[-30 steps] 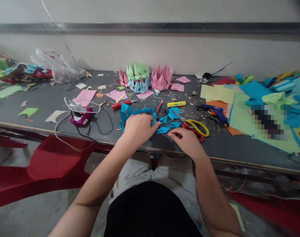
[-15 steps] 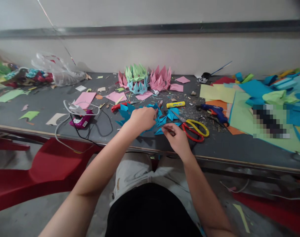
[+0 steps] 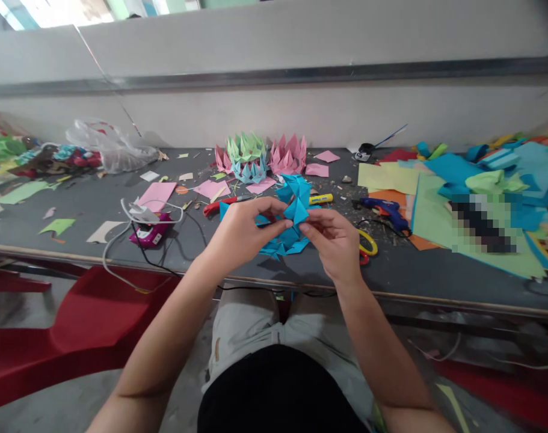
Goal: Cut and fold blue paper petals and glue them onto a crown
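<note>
Between my fingertips is a chain of folded blue paper pieces (image 3: 296,207), raised above the table. My left hand (image 3: 251,231) pinches it from the left, thumb toward me. From the right, my right hand (image 3: 330,237) grips its edge between thumb and fingers. More folded blue paper (image 3: 283,245) shows below and behind my hands; whether it all joins the held part I cannot tell. Scissors with yellow and red handles (image 3: 367,242) lie just beyond my right hand, partly covered by it. A yellow glue stick (image 3: 322,198) lies behind the held paper.
Pink, green and light-blue folded paper crowns (image 3: 251,157) stand near the wall. A blue glue gun (image 3: 384,211) and coloured paper sheets (image 3: 436,222) lie to the right. On the left are a purple power strip (image 3: 151,233) with cables and a red chair (image 3: 102,313).
Both hands have come together and lifted part of the blue paper off the table. My right hand, earlier beside the paper, now grips it. The camera view has tilted slightly up.
</note>
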### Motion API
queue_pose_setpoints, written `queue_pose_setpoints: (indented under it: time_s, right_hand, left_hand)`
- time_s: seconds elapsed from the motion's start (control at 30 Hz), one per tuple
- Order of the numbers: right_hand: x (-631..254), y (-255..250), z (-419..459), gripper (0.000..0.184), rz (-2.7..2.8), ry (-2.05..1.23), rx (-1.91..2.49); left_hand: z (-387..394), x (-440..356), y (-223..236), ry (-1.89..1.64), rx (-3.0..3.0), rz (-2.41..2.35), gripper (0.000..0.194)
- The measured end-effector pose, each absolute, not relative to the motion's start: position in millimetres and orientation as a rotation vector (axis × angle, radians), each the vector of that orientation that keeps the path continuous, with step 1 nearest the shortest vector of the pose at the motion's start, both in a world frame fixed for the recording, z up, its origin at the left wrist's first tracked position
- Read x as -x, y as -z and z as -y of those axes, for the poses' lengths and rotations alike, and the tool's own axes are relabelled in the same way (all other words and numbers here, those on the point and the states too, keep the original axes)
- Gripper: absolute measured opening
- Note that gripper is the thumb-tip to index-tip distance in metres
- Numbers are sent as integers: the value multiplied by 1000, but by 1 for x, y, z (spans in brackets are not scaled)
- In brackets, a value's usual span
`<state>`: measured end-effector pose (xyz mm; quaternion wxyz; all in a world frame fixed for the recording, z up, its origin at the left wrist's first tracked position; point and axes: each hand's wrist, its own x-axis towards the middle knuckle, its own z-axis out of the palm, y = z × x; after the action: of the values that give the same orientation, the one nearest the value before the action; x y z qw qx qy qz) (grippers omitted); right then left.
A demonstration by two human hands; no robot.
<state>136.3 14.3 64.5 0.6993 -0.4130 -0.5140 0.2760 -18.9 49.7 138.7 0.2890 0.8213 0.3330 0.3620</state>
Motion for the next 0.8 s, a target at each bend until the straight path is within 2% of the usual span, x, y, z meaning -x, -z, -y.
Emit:
queue_pose_setpoints:
  time_s: [0.13,0.37,0.57,0.8]
  right_hand:
    - [-142,-76,-5,22,1246,-553,949]
    - [-150,-79,3,26,1335,-459,975]
    - [-151,-89,9,14,1356,-308,1087]
    - [-147,-93,12,14,1440,-77,1162]
  left_hand:
    - [-45,19,-135,-1093,-2054,-831,21]
    - [-38,20,-135,-1116,-2164,-823,15]
    - [-36,18,-135,-1265,-2412,-736,14]
    - [-38,17,-128,-1332,-2616,-750,18]
